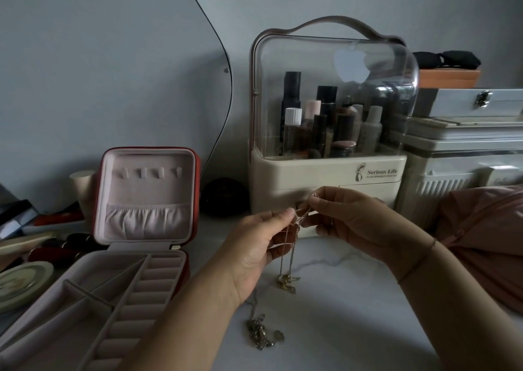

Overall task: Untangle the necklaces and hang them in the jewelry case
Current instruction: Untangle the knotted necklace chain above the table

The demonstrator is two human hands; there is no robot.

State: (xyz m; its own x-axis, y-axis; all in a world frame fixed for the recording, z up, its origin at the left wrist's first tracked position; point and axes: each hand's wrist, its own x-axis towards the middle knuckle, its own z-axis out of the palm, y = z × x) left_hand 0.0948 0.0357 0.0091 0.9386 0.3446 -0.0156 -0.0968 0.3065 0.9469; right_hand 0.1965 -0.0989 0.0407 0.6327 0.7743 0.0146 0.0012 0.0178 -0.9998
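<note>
Both hands [308,229] pinch tangled necklaces [288,253] beside open jewelry case [147,201]

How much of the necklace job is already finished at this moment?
Done: nothing is hung; the hooks in the open jewelry case are bare. In hand: the left hand and right hand pinch tangled necklaces, pendants dangling. Left: separating them, the chain heap on the table, and all hanging.

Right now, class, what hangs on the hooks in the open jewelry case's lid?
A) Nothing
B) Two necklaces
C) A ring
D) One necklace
A: the hooks in the lid of the jewelry case are bare, while the left hand and right hand pinch the tangled necklaces.
</note>
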